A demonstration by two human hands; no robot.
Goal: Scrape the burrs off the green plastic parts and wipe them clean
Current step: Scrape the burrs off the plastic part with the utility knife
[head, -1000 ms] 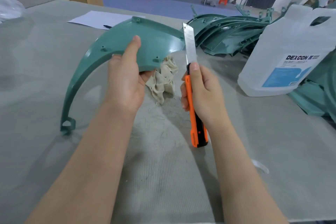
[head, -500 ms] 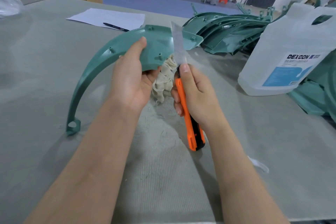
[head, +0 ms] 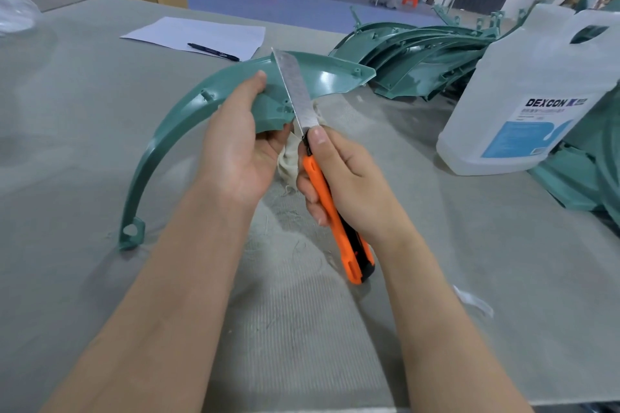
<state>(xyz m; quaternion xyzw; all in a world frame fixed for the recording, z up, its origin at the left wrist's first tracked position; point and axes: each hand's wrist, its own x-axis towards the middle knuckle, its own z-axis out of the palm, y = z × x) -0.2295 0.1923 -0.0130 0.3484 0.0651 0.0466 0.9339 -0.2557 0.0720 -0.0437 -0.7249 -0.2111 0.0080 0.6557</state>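
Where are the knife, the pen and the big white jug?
knife point(head: 330, 208), head view, on its orange handle.
pen point(head: 213, 52), head view, mid-barrel, lying on the paper.
white jug point(head: 523, 77), head view, on its bare side above the label.

Most of a cream rag point(head: 291, 163) lies hidden behind both hands and the curved green plastic part point(head: 188, 117). The right frame edge crops the DEXCON jug point(head: 523, 90), whose smaller label print is too small to read.
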